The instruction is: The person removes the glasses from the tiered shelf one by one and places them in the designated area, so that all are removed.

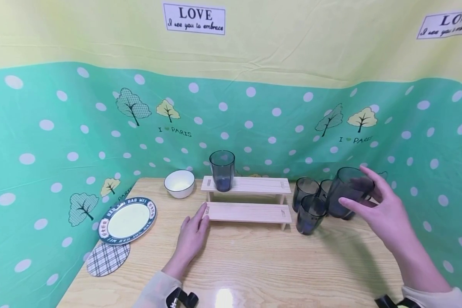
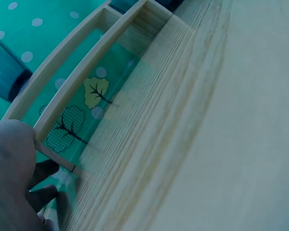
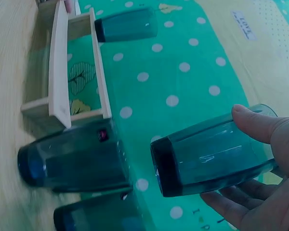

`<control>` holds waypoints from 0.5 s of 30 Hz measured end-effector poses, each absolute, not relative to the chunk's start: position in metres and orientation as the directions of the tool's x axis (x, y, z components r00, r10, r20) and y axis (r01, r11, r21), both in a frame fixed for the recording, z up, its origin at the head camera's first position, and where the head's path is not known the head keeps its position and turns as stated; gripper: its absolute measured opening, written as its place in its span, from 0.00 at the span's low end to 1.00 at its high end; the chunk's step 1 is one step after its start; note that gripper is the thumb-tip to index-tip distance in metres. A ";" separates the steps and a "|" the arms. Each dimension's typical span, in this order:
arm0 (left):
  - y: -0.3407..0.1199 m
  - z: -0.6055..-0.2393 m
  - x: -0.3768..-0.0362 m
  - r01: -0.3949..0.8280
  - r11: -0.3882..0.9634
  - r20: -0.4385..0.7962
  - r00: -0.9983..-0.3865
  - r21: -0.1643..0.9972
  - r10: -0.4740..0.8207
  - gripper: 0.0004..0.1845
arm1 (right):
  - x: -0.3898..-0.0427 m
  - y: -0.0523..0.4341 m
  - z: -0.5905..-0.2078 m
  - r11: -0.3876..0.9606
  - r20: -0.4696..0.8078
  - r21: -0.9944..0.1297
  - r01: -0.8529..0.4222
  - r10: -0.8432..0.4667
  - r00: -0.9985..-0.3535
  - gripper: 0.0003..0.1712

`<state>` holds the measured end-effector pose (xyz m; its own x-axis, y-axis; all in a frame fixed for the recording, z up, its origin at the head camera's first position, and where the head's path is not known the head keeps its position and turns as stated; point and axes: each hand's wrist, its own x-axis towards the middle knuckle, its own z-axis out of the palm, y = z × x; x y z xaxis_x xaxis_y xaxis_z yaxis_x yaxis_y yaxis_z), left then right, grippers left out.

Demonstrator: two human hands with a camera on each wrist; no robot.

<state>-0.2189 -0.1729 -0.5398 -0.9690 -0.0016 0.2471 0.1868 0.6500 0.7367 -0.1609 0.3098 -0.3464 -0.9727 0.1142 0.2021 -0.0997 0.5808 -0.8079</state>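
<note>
The right hand (image 1: pixel 385 209) curls its fingers and thumb round a dark tinted glass (image 1: pixel 348 192), lifted off the tabletop (image 1: pixel 254 261); its base is partly hidden behind the fingers. Just to that hand's left stand more glasses (image 1: pixel 309 205), overlapping so their count is hard to make out. The left hand (image 1: pixel 194 233) lies flat, fingers straight, fingertips touching the near end of the wooden step shelf (image 1: pixel 250 211). Another glass (image 1: pixel 222 170) stands on the upper step, beyond the left hand.

Sleeves: pale beige cuffs at both wrists.
Wrist gear: black devices, probably camera mounts, partly cropped.
Hands: bare.
</note>
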 end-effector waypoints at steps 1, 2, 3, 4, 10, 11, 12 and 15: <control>-0.173 -0.540 -0.219 0.185 0.649 0.246 -0.969 0.737 -0.003 0.29 | -0.161 0.312 -0.348 0.584 0.199 -0.806 -0.095 0.116 -0.973 0.59; -0.173 -0.540 -0.219 0.183 0.648 0.243 -0.970 0.739 -0.003 0.29 | -0.161 0.314 -0.349 0.588 0.194 -0.804 -0.090 0.117 -0.974 0.60; -0.173 -0.540 -0.219 0.181 0.647 0.241 -0.971 0.741 -0.004 0.29 | -0.162 0.316 -0.351 0.588 0.190 -0.804 -0.087 0.115 -0.975 0.60; -0.173 -0.539 -0.218 0.179 0.646 0.239 -0.971 0.742 -0.005 0.29 | -0.162 0.318 -0.352 0.587 0.185 -0.805 -0.083 0.115 -0.976 0.60; -0.173 -0.539 -0.218 0.175 0.644 0.236 -0.972 0.745 -0.009 0.29 | -0.163 0.327 -0.360 0.587 0.141 -0.808 -0.047 0.116 -0.983 0.62; -0.173 -0.539 -0.218 0.176 0.643 0.237 -0.972 0.745 -0.008 0.29 | -0.163 0.328 -0.361 0.588 0.139 -0.807 -0.045 0.115 -0.984 0.63; -0.173 -0.539 -0.219 0.177 0.643 0.237 -0.971 0.746 -0.008 0.29 | -0.163 0.329 -0.363 0.589 0.139 -0.807 -0.046 0.114 -0.984 0.63; -0.173 -0.539 -0.219 0.180 0.641 0.240 -0.971 0.746 -0.007 0.29 | -0.164 0.333 -0.368 0.593 0.148 -0.803 -0.053 0.113 -0.982 0.64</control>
